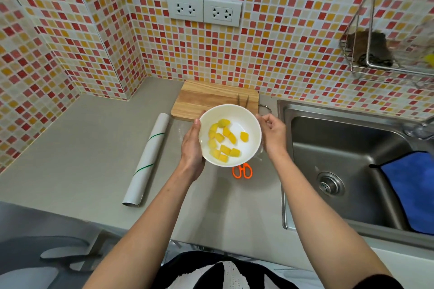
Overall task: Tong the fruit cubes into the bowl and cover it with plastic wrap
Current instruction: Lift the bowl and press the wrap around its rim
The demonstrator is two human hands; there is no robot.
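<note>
Bowl (246, 122): white, lifted above the counter (82, 148), in front of the cutting board (211, 97).
Fruit cubes (223, 142): yellow, scattered inside the bowl.
Left hand (192, 148): cupping the bowl's left side, thumb at the rim.
Right hand (273, 134): fingers curled near the bowl's right rim; grasp cannot be told.
Tongs (243, 100): on the board, behind the bowl.
Scissors (243, 170): orange-handled, partly under the bowl.
Wrap roll (148, 159): lying on the counter, left.
Sink (347, 155): right, blue cloth (411, 190) over its edge.
</note>
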